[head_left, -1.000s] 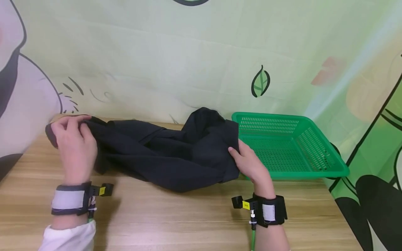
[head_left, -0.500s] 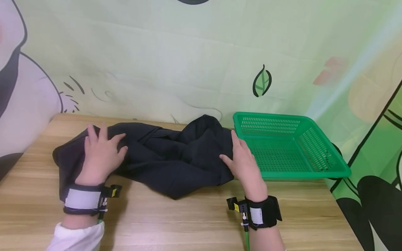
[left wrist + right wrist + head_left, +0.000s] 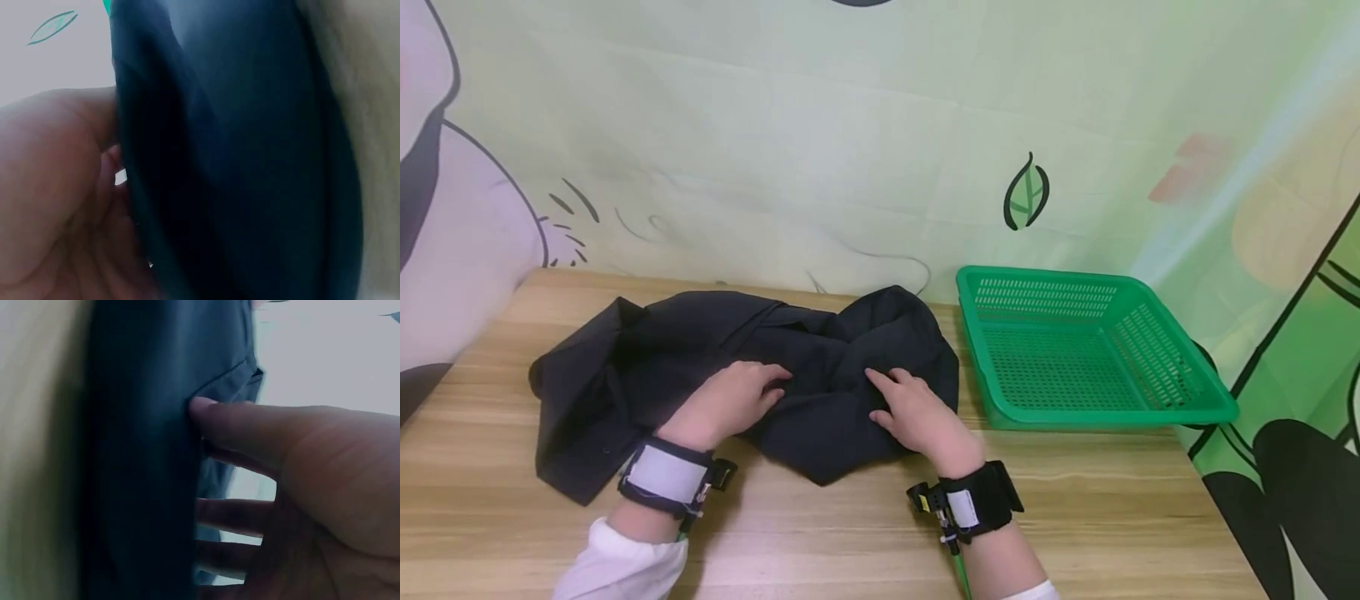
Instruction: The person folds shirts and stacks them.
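A dark navy, almost black piece of cloth [image 3: 685, 350], probably a garment, lies crumpled along the table. Over its middle is my left hand [image 3: 730, 404], fingers bent loosely and pointing right; in the left wrist view the same hand [image 3: 56, 194] sits beside a fold, its fingertips hidden. My right hand [image 3: 921, 417] rests on the right part of the cloth, fingers pointing left. From the right wrist camera, the thumb of that hand [image 3: 312, 462] touches the fabric, and the other fingers are spread with their tips behind it.
A green plastic basket [image 3: 1105, 417] with slotted walls stands on the wooden table [image 3: 820, 542], right of the cloth. Behind the table hangs a printed green backdrop [image 3: 775, 150]. Both wrists wear black straps with small cameras.
My left hand let go of the cloth's left end and moved right to its middle. My right hand left the right edge and moved inward. The cloth's left end now lies on the table.
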### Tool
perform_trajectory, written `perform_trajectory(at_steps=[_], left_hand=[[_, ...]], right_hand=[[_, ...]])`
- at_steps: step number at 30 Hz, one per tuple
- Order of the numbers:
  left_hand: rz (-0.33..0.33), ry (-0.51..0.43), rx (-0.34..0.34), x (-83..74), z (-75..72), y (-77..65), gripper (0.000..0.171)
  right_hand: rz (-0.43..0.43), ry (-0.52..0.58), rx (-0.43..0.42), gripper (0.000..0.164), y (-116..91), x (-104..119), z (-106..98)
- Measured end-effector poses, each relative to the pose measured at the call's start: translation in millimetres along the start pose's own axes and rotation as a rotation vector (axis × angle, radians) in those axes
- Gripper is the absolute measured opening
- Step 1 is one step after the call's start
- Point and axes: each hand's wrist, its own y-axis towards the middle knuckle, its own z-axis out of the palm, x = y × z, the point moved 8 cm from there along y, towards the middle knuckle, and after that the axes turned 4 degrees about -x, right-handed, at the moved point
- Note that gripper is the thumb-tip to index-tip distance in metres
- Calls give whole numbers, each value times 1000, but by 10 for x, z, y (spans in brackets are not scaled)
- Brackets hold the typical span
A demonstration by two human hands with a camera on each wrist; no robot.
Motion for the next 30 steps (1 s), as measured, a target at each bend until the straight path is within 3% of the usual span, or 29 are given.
perform_trajectory(at_steps=[5, 10, 13, 18, 24, 30], left_hand=[[-98, -17, 121, 62, 86, -32, 38], [-212, -22, 204, 134, 118, -97, 54], [-269, 6, 213, 183, 100, -136, 75], [-253, 112, 194, 238, 26, -175, 98], [-270, 104, 222, 413, -39, -253, 105], [-410, 68, 218, 731, -175, -372, 103]], right_hand=[[87, 22, -19, 51, 61, -134, 67], [156, -84, -104, 56, 52, -236, 21], [196, -138, -50, 76, 24, -281, 68], [213, -148, 44, 90, -13, -314, 110], [222, -123, 61, 89, -49, -353, 63], [233, -114, 70, 89, -51, -398, 76]])
